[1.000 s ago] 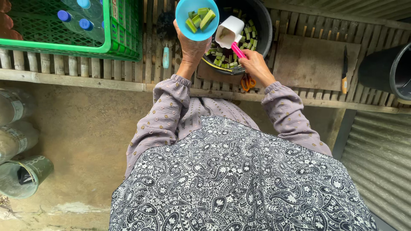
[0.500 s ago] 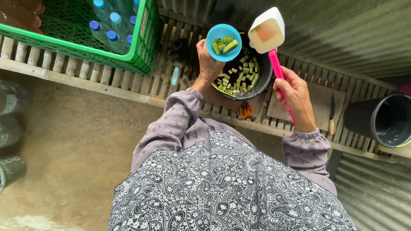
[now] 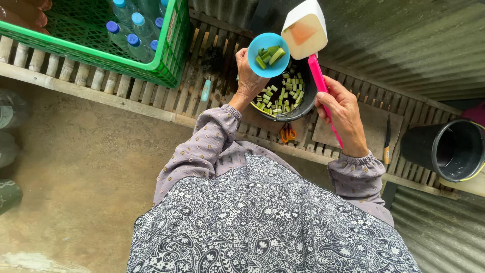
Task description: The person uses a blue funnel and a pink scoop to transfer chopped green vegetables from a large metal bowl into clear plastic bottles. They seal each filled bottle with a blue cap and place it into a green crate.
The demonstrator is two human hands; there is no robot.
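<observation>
Left hand point(image 3: 248, 76) grips a small blue plastic bowl point(image 3: 268, 48) of cut green stalks above the dark round pot point(image 3: 298, 98); right hand point(image 3: 343, 114) clasps a pink-handled white scoop point(image 3: 304, 30), mid-transfer; steady tipping looks needed.

A green crate point(image 3: 166, 65) of blue-capped bottles point(image 3: 132, 30), a knife point(image 3: 387, 139), orange scissors point(image 3: 288, 133), a black bucket point(image 3: 444, 151).

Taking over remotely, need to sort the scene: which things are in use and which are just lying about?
In use: left hand holding blue bowl; right hand holding pink-handled scoop; dark pot of green pieces.

Lying about: green crate, scissors, knife, black bucket.
</observation>
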